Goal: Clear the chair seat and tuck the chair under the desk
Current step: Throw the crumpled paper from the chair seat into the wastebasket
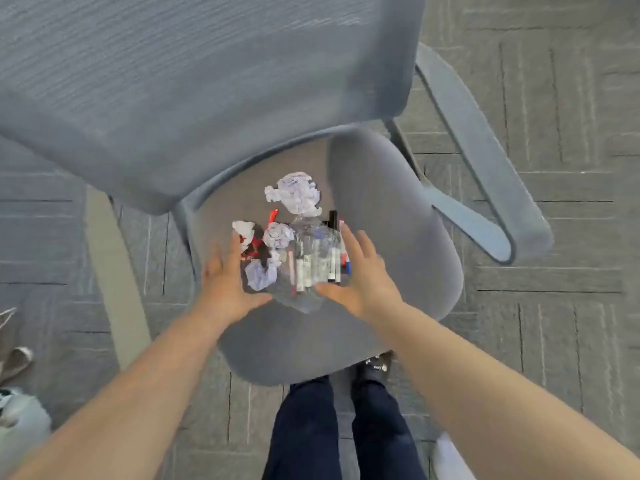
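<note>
A grey office chair stands below me, its seat (388, 244) holding a small heap of clutter. The heap has several crumpled paper balls (296, 194), a clear plastic bag (308, 268) lying over several markers (334, 261), and a red marker (272, 216). My left hand (225, 275) is spread at the heap's left side, fingers touching the paper. My right hand (360, 275) is spread at its right side, against the markers. Neither hand holds anything. The desk is not in view.
The chair's mesh backrest (194, 84) fills the upper left, close to the camera. Grey armrests stick out at right (485, 161) and left (110, 271). Grey carpet tiles (561, 84) lie all around. My legs (332, 427) stand at the seat's front edge. A shoe (17, 362) shows at far left.
</note>
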`<move>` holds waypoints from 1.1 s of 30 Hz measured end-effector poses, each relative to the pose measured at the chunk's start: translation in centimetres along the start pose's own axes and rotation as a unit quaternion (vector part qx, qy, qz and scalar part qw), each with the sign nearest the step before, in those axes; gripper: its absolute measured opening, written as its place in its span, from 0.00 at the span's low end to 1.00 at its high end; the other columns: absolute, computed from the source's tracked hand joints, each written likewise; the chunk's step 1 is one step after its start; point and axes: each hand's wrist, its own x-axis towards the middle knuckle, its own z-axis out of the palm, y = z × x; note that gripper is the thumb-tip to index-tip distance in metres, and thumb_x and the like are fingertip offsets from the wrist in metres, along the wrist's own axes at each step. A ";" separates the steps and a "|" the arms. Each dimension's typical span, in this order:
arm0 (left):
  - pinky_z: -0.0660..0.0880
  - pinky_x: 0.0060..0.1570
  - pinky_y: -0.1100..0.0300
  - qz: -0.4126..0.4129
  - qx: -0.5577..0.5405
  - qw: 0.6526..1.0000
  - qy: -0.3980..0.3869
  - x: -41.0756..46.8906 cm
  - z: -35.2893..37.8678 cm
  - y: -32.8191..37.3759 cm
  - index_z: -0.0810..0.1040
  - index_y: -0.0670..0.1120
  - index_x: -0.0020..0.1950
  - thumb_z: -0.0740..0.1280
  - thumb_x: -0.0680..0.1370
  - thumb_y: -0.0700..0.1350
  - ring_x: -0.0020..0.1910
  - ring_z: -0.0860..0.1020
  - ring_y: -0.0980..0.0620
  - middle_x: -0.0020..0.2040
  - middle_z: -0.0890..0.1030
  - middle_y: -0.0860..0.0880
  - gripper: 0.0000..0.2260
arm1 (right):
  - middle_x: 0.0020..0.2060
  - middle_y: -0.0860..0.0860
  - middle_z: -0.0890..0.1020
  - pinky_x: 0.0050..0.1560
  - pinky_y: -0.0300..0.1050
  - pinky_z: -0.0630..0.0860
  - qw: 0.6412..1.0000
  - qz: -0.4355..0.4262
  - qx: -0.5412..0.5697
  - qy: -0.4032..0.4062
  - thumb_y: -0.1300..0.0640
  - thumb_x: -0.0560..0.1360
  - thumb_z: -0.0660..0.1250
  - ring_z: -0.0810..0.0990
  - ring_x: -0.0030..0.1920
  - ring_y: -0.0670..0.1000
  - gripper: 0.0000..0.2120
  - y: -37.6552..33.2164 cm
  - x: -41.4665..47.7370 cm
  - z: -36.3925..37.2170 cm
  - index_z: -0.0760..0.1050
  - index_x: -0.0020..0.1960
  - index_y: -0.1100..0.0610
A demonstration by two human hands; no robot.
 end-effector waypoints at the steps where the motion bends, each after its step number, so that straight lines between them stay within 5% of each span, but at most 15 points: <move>1: 0.54 0.71 0.41 -0.002 0.026 1.000 0.001 1.1 0.2 -0.2 0.33 0.60 0.73 0.79 0.63 0.52 0.76 0.44 0.39 0.77 0.37 0.41 0.59 | 0.77 0.48 0.45 0.54 0.58 0.73 0.999 -0.014 -0.044 -0.010 0.45 0.68 0.73 0.53 0.74 0.56 0.48 -0.4 1.8 0.2 0.41 0.74 0.41; 7: 0.59 0.70 0.40 0.037 0.062 0.997 0.019 7.7 2.5 -0.1 0.33 0.64 0.72 0.78 0.62 0.56 0.75 0.48 0.33 0.75 0.30 0.44 0.58 | 0.75 0.44 0.35 0.40 0.51 0.74 0.968 -0.096 -0.230 -0.021 0.46 0.69 0.71 0.53 0.73 0.57 0.49 -2.6 12.3 0.8 0.37 0.73 0.39; 12: 0.71 0.59 0.43 0.136 0.106 0.981 0.087 9.8 5.6 -0.5 0.39 0.67 0.72 0.66 0.72 0.60 0.67 0.61 0.36 0.78 0.43 0.47 0.40 | 0.74 0.47 0.32 0.47 0.55 0.74 0.925 -0.122 -0.349 -0.088 0.58 0.74 0.67 0.53 0.72 0.62 0.42 -3.3 17.0 3.3 0.41 0.73 0.39; 17: 0.78 0.43 0.44 0.195 0.050 0.967 0.159 10.1 6.9 -2.4 0.64 0.54 0.69 0.64 0.77 0.47 0.52 0.73 0.39 0.67 0.66 0.43 0.21 | 0.74 0.52 0.51 0.46 0.50 0.75 0.925 -0.181 -0.332 -0.037 0.68 0.73 0.65 0.66 0.61 0.59 0.23 -2.2 17.9 4.7 0.68 0.62 0.49; 20: 0.77 0.46 0.49 0.197 -0.015 0.968 0.154 10.4 7.0 -2.3 0.67 0.50 0.67 0.64 0.77 0.45 0.44 0.76 0.40 0.64 0.68 0.42 0.18 | 0.69 0.54 0.62 0.51 0.53 0.77 0.924 -0.226 -0.308 -0.012 0.69 0.73 0.64 0.68 0.60 0.58 0.25 -1.9 17.9 4.5 0.68 0.65 0.51; 25: 0.68 0.51 0.60 0.171 -0.155 0.954 0.192 9.9 6.1 -1.6 0.72 0.44 0.65 0.67 0.76 0.40 0.48 0.69 0.52 0.55 0.72 0.40 0.17 | 0.59 0.58 0.71 0.48 0.53 0.76 0.924 -0.263 -0.276 0.023 0.68 0.74 0.62 0.71 0.56 0.61 0.18 -2.6 17.0 3.3 0.70 0.62 0.57; 28: 0.63 0.46 0.66 0.120 -0.210 0.945 0.218 9.1 5.4 -1.6 0.73 0.45 0.62 0.68 0.76 0.42 0.46 0.68 0.57 0.54 0.72 0.45 0.15 | 0.64 0.57 0.68 0.41 0.51 0.77 0.929 -0.254 -0.267 0.040 0.64 0.73 0.64 0.73 0.51 0.60 0.16 -2.8 16.4 2.8 0.71 0.60 0.55; 33: 0.71 0.48 0.60 0.064 -0.295 0.933 0.194 6.7 5.0 -2.4 0.75 0.49 0.57 0.69 0.75 0.44 0.50 0.77 0.49 0.52 0.78 0.47 0.11 | 0.75 0.51 0.49 0.34 0.46 0.67 0.935 -0.172 -0.310 -0.011 0.61 0.72 0.65 0.71 0.41 0.58 0.16 -2.7 17.1 3.5 0.69 0.58 0.51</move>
